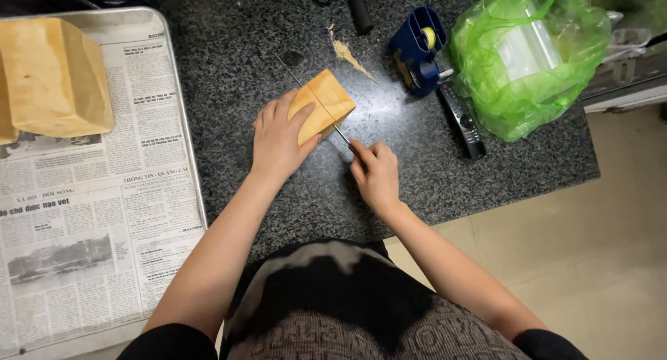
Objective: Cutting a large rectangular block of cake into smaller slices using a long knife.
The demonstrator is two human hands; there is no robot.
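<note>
on the dark desk (243,68), the left hand (278,141) is cupping a small loaf (323,110) while the right hand (375,174), fingers closed round a knife (313,99), is slicing midway; a steady downward stroke seems needed.

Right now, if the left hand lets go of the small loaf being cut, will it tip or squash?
Probably it stays put: the bread loaf is blocky and lies flat on the granite counter. Likely soft and light, so it may squash under the knife.

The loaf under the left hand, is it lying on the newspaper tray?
No, the loaf held by the left hand lies on the dark granite counter, beside the tray.
</note>
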